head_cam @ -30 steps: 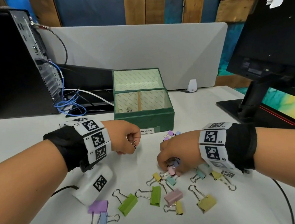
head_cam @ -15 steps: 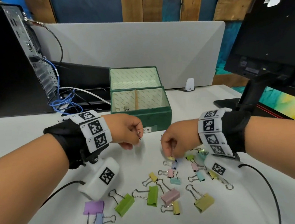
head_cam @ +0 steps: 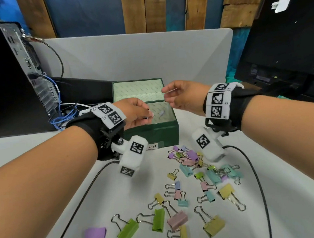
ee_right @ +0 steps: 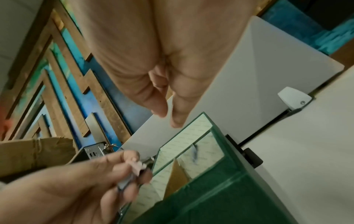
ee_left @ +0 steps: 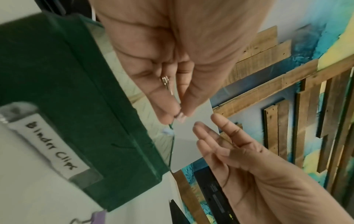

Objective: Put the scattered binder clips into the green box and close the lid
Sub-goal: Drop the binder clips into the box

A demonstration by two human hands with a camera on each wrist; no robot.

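Green box [head_cam: 159, 135] rim — left hand [head_cam: 134, 112] pinching clips [ee_right: 134, 169], right hand [head_cam: 183, 95] slack above.

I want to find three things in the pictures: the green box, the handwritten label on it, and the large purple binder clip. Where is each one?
green box [head_cam: 159, 135]: head view, on its dark front wall.
label [ee_left: 51, 145]: left wrist view, on the handwriting.
large purple binder clip [head_cam: 95, 234]: head view, on its purple body.

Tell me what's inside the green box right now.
The green box has pale patterned lining and a brown divider. One small bluish clip, blurred, shows in the right compartment. The left hand covers the left compartment, so its contents can't be seen.
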